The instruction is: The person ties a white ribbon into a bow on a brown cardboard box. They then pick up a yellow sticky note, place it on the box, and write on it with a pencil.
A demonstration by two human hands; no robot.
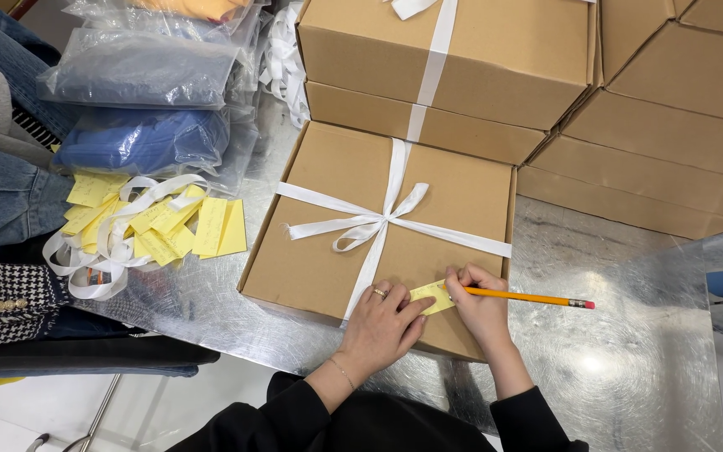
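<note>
Pinning yellow note [431, 296] flat w/ left hand [378, 328], fingers spread, on box [336, 243] at 6 o'clock below ribbon bow [374, 224], so right hand [480, 308], closed round pencil [529, 296], writes w/o slip.

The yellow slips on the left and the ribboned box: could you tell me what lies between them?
Only bare metal table in the head view.
</note>
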